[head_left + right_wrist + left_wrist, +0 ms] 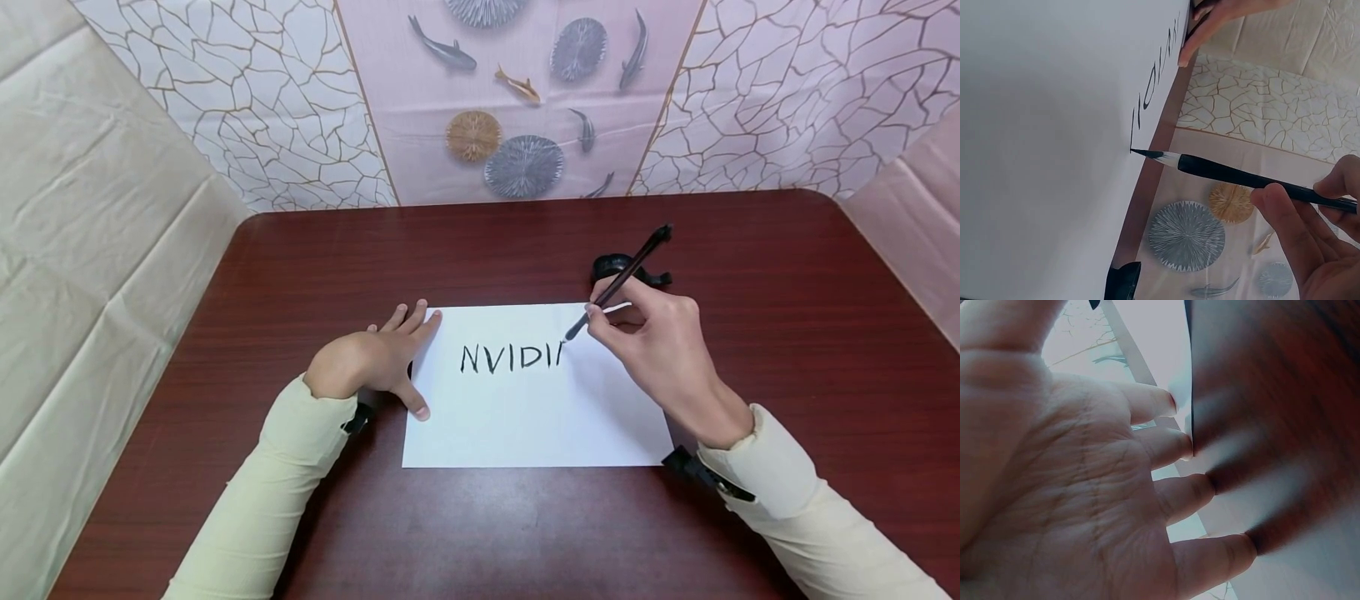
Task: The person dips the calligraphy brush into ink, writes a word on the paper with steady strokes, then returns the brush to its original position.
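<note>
A white sheet of paper (525,425) lies on the dark red-brown table, with black brushed letters "NVIDI" (512,358) and one further slanted stroke after them. My right hand (663,350) pinches a dark-handled brush (1235,174) between thumb and fingers. In the right wrist view its black-wetted tip (1141,152) touches the paper at the end of that last stroke. My left hand (382,362) is spread at the sheet's left edge, thumb and some fingertips on the paper. Seen from the left wrist, its fingers (1197,494) are straight and hold nothing.
Behind the right hand, a small black object (611,267), partly hidden by brush and hand, sits near the sheet's upper right corner. The table (480,533) ends at a patterned cloth backdrop (292,108). Plain cloth (112,250) hangs at the left side.
</note>
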`<state>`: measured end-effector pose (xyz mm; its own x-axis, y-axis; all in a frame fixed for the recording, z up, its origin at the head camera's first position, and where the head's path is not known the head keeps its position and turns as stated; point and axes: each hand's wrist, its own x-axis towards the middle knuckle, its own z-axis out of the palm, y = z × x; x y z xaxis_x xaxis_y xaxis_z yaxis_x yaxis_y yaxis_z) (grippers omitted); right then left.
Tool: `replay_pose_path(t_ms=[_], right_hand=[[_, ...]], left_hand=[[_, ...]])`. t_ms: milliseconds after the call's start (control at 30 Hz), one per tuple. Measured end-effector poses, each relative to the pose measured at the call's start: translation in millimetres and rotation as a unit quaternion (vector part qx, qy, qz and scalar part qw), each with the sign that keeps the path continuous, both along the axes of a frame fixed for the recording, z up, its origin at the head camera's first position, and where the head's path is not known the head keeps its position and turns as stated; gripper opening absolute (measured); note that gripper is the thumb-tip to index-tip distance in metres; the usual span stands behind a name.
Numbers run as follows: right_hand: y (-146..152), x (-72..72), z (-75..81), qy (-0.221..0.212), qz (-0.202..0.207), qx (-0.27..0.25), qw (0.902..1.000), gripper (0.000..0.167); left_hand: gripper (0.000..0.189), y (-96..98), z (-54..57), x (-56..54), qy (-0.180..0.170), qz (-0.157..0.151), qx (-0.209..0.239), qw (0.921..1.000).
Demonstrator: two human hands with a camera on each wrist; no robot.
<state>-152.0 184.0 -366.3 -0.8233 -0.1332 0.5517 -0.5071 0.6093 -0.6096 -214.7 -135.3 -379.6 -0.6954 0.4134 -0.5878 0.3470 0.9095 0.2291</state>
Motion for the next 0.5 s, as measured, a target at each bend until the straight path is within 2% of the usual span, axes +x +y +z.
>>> replay_pose_path(t_ms=[500], right_hand=[[3.1, 0.3, 3.9, -0.033, -0.011, 0.046, 0.9983, 0.018]], left_hand=[[0.146, 1.0, 0.3, -1.8, 0.004, 0.000, -0.012, 0.9999]])
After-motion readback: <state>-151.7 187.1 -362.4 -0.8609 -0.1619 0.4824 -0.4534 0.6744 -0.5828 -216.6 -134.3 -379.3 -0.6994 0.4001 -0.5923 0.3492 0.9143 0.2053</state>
